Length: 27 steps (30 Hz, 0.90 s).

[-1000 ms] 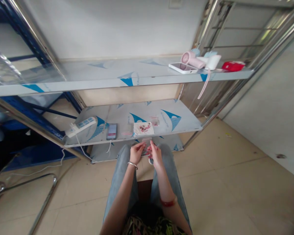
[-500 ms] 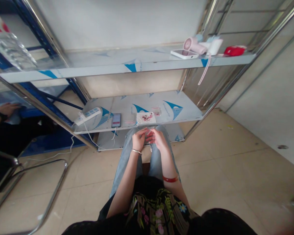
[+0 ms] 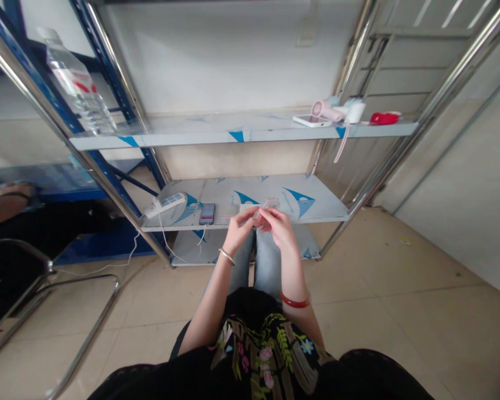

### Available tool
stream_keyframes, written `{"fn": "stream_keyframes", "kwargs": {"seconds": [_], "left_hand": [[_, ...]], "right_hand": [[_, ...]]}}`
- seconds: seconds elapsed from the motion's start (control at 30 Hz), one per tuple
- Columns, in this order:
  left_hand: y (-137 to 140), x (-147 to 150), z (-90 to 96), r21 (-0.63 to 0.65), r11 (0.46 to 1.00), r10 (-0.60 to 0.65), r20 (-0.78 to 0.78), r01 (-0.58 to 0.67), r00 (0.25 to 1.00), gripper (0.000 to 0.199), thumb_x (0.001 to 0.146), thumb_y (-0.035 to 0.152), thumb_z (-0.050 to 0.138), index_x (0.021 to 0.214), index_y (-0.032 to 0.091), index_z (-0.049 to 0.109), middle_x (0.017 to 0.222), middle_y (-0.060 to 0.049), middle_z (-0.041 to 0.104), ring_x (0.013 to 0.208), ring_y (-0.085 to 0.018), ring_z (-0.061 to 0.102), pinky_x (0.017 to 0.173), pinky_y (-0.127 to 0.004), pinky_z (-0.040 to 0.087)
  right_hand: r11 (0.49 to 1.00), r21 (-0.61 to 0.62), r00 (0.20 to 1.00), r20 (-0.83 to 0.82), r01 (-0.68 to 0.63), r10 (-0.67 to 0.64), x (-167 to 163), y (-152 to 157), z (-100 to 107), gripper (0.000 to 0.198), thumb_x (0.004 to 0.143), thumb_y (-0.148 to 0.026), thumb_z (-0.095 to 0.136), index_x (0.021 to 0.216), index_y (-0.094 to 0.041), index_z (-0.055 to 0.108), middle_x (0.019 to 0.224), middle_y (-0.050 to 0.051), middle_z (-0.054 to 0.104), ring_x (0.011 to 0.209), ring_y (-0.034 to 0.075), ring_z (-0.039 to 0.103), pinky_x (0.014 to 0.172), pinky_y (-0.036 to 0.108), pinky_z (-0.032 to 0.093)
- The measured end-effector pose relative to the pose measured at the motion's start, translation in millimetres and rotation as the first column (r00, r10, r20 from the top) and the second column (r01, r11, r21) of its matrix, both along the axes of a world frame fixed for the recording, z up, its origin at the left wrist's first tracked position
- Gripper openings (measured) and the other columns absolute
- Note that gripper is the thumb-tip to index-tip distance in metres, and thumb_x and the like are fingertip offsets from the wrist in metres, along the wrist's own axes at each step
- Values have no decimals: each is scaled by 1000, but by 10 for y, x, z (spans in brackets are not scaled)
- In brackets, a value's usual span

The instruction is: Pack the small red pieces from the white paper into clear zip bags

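My left hand (image 3: 239, 230), with a silver bangle at its wrist, is raised at the front edge of the middle shelf. My right hand (image 3: 280, 226), with a red bangle further up the forearm, meets it there. Both hands are closed in pinches, fingertips almost touching, on a small see-through pinkish piece (image 3: 258, 216) whose kind is too small to tell. Just behind the fingers lies a white tray-like thing (image 3: 246, 207), mostly hidden by the hands. A clear packet with pink marks (image 3: 271, 202) rests on the shelf beyond my right hand.
A phone (image 3: 207, 214) on a cable and a white power strip (image 3: 165, 204) lie left on the middle shelf (image 3: 216, 189). Above, the upper shelf (image 3: 183, 139) bears a bottle (image 3: 81, 83), a pink handheld fan (image 3: 327, 110), a white phone (image 3: 311, 120) and a red item (image 3: 384, 118). Another person's arm (image 3: 8, 206) shows at left.
Both hands have risen toward the shelf edge and drawn together, now covering much of the white tray-like thing. My view has tilted up, bringing the whole bottle into sight.
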<state>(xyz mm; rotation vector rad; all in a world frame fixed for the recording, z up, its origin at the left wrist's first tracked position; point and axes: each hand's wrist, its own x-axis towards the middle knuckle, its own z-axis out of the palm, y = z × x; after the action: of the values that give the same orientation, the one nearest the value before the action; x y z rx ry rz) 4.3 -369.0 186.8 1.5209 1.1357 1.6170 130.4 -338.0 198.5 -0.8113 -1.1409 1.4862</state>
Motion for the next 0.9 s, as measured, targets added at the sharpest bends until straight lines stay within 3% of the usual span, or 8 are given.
{"fn": "stream_keyframes", "kwargs": {"seconds": [0.1,0.23,0.43,0.7,0.9], "left_hand": [[-69,45,126,24,999,-42,115,39,993,32,80,29,67,108,15,71,112,-11,71,101,-21,66,92,-34,50],[-135,75,237,3,996,-90,179,91,980,28,75,35,72,95,15,75,95,-8,75,89,-18,67,85,-31,52],[-121,61,253,-10,991,-124,259,131,958,21,73,34,74,81,15,75,71,-2,71,65,-11,61,68,-26,51],[-95,-55,219,-23,990,-136,122,140,983,21,80,35,67,81,14,72,73,-4,70,64,-10,61,65,-23,50],[2,-152,140,-93,982,-158,90,166,983,25,79,39,67,82,13,69,75,-6,71,66,-13,63,65,-25,51]], "right_hand": [[997,82,998,-63,6,-1,-6,-73,96,31,68,-45,74,75,-18,61,60,-3,59,52,10,56,40,18,41],[992,113,994,-99,47,-36,-43,-150,144,33,68,-46,74,70,-19,56,54,-6,53,47,7,49,38,17,35],[981,153,992,-6,123,-124,-120,-188,99,38,74,-53,68,68,-20,51,55,-5,52,46,8,48,39,18,34],[964,222,977,123,145,-175,-202,-123,-42,43,80,-61,58,65,-22,48,54,-3,47,45,9,43,38,21,29],[980,165,968,208,109,-143,-225,-51,-100,43,79,-63,56,64,-23,48,53,-2,47,46,11,43,40,22,31]]}}
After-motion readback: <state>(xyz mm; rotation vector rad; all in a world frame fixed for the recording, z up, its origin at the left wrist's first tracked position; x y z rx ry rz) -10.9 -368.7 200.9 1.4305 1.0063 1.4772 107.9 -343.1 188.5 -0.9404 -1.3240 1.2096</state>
